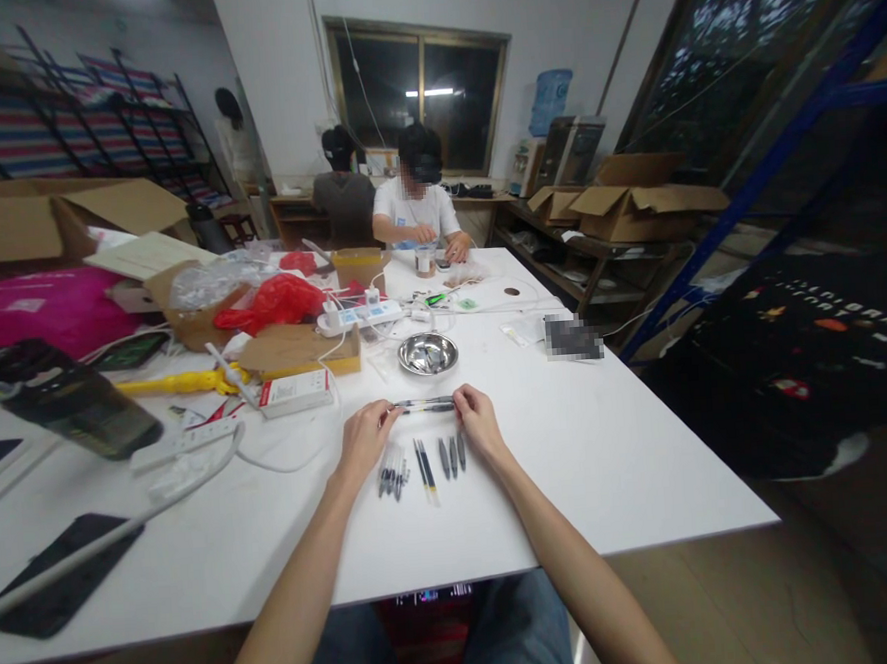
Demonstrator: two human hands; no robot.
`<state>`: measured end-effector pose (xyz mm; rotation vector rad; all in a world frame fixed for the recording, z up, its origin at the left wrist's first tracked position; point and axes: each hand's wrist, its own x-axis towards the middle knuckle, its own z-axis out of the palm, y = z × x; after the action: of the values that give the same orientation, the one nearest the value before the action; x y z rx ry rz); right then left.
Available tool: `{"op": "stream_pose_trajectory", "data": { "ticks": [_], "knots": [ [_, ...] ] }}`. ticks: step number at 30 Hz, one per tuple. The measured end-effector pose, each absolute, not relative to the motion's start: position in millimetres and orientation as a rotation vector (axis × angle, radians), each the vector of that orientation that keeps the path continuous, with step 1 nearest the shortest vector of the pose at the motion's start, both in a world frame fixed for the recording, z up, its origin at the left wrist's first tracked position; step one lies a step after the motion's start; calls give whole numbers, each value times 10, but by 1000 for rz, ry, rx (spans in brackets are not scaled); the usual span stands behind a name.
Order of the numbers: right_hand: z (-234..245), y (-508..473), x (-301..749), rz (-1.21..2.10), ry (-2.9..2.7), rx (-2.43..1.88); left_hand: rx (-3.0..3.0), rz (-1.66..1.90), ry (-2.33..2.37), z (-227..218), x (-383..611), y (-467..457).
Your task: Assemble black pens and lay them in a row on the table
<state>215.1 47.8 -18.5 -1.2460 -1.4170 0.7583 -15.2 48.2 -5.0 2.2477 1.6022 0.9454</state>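
Pens (439, 407), ends behind fingers (383, 414)

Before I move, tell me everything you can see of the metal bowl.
The bowl is round, shiny and silver, apparently metal, with bright reflections along its inner wall. It sits upright on the white table, beyond the left hand and right hand, roughly midway between them across the picture. Neither hand touches it. Small pieces lie inside, too blurred to identify.

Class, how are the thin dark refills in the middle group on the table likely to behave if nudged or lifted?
Being so slim, the refills would probably feel light. They lie straight, suggesting they are fairly stiff. Their narrow, rod-like shape might roll if pushed across the smooth-looking white table.
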Motion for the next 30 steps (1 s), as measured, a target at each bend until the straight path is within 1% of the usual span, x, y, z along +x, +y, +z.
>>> {"op": "stream_pose_trajectory", "data": {
  "ticks": [3,16,23,30],
  "knots": [
    [-187,461,2115,740,-1430,-1248,2306,878,1618,-77,-138,476],
    [-150,445,2125,625,-1407,-1335,2299,782,1660,-62,-73,443],
    [-222,512,2278,501,-1708,-1377,2247,634,1814,9,-126,443],
    [-190,515,2280,471,-1842,-1438,2192,681,1890,-16,-234,179]
  ]
}}
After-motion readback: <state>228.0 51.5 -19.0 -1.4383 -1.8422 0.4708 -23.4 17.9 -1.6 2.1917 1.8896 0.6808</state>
